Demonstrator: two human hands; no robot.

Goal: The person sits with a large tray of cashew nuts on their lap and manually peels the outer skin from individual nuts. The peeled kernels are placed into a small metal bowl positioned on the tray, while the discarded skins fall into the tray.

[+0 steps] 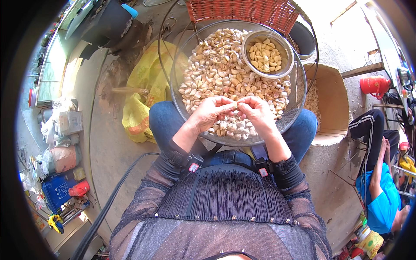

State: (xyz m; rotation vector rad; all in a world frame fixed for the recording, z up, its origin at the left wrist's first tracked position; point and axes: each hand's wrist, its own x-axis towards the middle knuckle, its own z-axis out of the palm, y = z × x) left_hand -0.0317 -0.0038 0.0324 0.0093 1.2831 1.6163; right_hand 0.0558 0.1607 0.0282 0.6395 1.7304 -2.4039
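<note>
My left hand pinches a small garlic clove between thumb and fingertips. Against the same clove, the thumb and forefinger of my right hand are closed, and the fingertips hide most of it. Both hands are above a wide round mesh tray resting on my knees. Unpeeled garlic cloves cover much of its mesh, with a smaller group of garlic pieces at the near side. A steel bowl stands at the tray's far right, holding peeled cloves.
A cardboard box with garlic skins stands right of the tray, a dark bucket behind it. Left lies a yellow woven sack. A red wicker chair is at the far side. A person in blue sits at right.
</note>
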